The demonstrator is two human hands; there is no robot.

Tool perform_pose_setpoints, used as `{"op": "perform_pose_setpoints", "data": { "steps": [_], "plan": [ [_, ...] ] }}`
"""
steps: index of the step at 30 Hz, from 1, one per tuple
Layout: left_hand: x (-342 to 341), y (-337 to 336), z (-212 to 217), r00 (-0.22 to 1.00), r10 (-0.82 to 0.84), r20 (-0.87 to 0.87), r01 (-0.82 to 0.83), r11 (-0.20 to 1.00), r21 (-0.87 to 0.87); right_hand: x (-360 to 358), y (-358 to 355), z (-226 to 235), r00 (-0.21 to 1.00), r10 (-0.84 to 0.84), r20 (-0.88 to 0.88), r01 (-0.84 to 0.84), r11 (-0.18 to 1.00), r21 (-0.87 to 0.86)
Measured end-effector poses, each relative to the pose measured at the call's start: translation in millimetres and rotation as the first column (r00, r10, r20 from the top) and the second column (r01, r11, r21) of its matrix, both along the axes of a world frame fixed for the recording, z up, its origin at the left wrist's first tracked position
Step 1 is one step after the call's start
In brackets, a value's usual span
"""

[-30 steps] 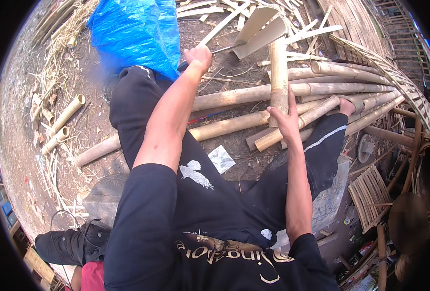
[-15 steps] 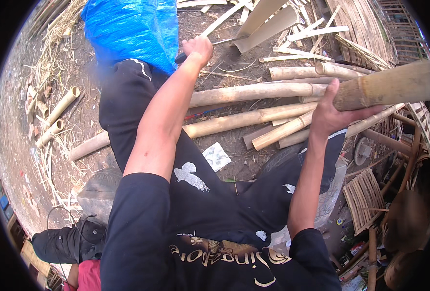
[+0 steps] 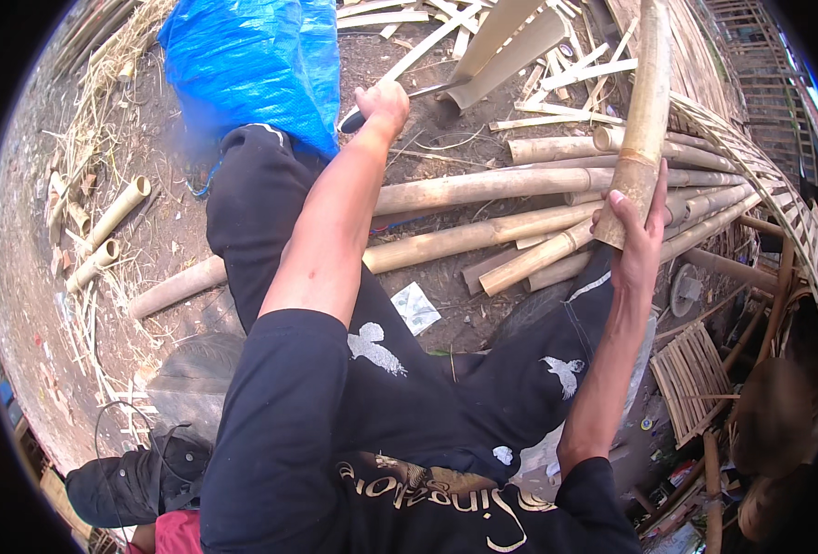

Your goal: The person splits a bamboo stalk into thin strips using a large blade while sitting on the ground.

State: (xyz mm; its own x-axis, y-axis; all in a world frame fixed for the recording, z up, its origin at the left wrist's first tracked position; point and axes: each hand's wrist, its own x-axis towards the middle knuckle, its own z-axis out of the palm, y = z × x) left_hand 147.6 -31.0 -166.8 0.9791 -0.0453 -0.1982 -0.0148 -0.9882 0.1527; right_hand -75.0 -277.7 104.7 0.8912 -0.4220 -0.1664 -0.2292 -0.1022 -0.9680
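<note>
My left hand (image 3: 386, 103) is closed around the dark handle of a long-bladed knife (image 3: 430, 90). The blade points right, its far end meeting the edge of a split bamboo piece (image 3: 509, 61) whose halves spread apart. On the right, my right hand (image 3: 638, 231) grips the lower end of a thick bamboo section (image 3: 647, 115). Its thumb lies on the near face and the fingers go round the other side. The section slants up and away from me, over the bamboo poles (image 3: 492, 189) lying on the ground.
A blue tarp or sack (image 3: 252, 65) lies beyond my left knee. Thin bamboo strips (image 3: 566, 78) litter the far ground. Short bamboo tubes (image 3: 118, 212) lie at left. A woven bamboo panel (image 3: 693, 377) is at right. Another person's dark-clothed leg (image 3: 132, 485) shows at lower left.
The bamboo section in my right hand has swung from pointing right to pointing away from me, and that hand has shifted slightly right and nearer. My left hand has barely moved.
</note>
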Motion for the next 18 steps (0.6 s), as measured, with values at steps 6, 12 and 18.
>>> {"op": "perform_pose_setpoints", "data": {
  "steps": [6,12,18],
  "plan": [
    [-4,13,-2,0.998,-0.068,-0.006,0.068,0.998,0.005,53,17,48,0.832,-0.079,0.549,0.481,0.595,-0.644],
    [9,-10,-3,1.0,0.005,0.003,-0.004,0.997,-0.083,21,24,-155,0.828,0.071,-0.556,-0.46,0.653,-0.602],
    [37,-46,15,0.985,-0.164,-0.052,0.166,0.985,0.044,-1,-7,-187,0.981,0.089,-0.171,-0.12,0.977,-0.176]
  ]
}}
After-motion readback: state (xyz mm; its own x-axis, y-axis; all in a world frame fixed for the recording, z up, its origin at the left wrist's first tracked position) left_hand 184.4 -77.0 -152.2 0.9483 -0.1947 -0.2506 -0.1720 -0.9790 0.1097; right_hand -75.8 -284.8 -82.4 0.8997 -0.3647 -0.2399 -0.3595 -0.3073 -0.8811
